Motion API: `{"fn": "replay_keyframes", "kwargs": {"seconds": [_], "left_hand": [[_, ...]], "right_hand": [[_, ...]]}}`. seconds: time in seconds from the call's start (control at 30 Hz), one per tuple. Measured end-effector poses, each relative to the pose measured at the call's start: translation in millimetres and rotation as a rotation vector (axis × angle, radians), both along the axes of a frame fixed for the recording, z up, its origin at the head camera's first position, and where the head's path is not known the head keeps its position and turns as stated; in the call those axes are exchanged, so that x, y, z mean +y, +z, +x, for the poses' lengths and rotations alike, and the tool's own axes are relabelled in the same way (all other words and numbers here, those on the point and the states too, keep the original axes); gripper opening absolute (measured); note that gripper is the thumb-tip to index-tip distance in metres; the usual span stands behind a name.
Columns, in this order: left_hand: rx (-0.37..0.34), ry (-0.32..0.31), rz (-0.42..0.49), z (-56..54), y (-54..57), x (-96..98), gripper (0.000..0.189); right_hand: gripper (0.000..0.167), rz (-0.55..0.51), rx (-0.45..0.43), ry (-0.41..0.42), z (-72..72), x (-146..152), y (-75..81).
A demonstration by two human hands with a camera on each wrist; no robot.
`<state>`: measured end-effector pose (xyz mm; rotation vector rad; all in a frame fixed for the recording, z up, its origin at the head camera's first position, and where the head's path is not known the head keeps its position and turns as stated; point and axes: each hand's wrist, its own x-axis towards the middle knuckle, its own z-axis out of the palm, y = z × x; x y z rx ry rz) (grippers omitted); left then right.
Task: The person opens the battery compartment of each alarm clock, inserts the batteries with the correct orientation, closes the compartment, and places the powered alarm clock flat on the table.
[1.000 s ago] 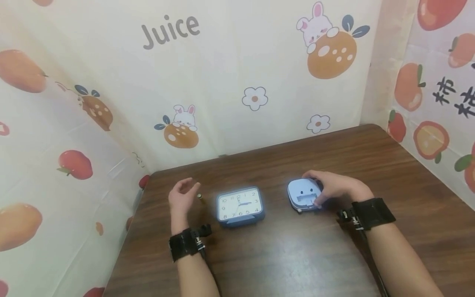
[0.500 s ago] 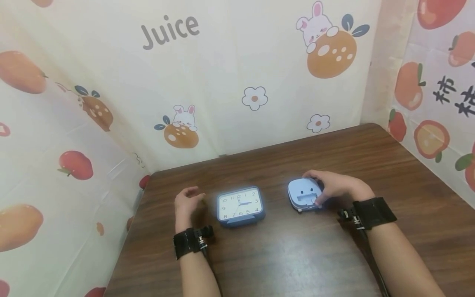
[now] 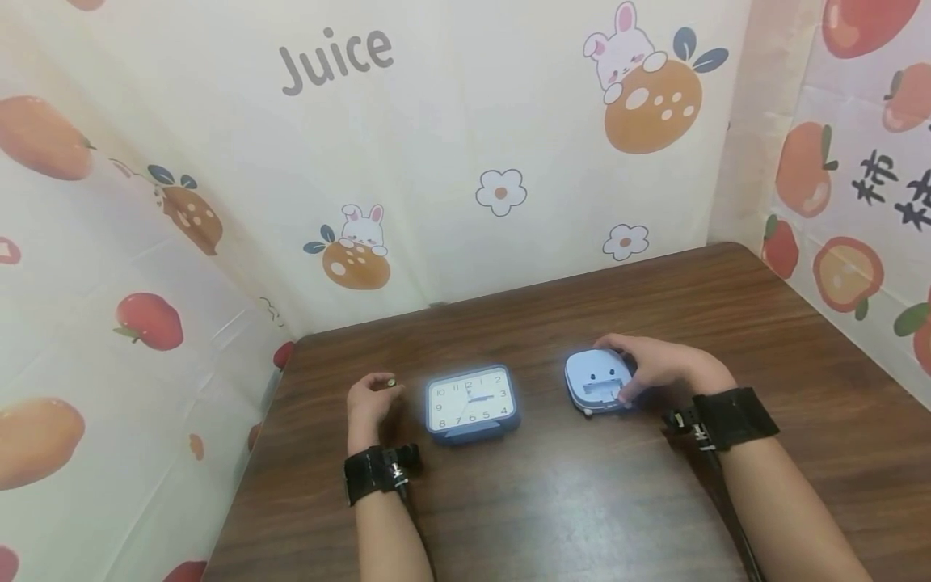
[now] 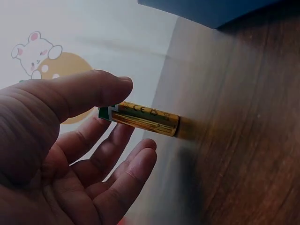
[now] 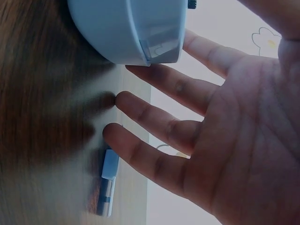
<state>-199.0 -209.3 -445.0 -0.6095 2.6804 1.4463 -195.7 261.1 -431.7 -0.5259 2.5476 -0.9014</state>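
Note:
In the head view my left hand [image 3: 368,404] is at the left, beside the alarm clock [image 3: 471,404]. It pinches a gold-and-green battery [image 4: 145,118] at its green end between thumb and fingers; the gold end points away from the hand in the left wrist view. My right hand [image 3: 658,368] grips a light-blue rounded case [image 3: 596,365] with two dark eyes and a rectangular recess on top. The thumb lies on its near side and a finger on its far side. In the right wrist view the other fingers [image 5: 154,122] extend below the case.
The blue clock with a white face lies tilted back on the brown wooden table [image 3: 560,501], between the hands. A slim blue-and-silver object [image 5: 107,183] lies past my right fingers. Patterned curtains [image 3: 436,121] hang behind and at both sides.
My left hand has moved right and slightly down and has taken hold of the battery, which stood upright on the table. My right hand and the case stay put.

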Motion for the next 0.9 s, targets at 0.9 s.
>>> {"fn": "replay_keyframes", "kwargs": {"seconds": [0.9], "left_hand": [[0.08,0.05,0.01,-2.7,-8.3,-4.4,0.028]], "right_hand": [[0.091,0.0,-0.006,0.005,1.1,1.6,0.3]]}}
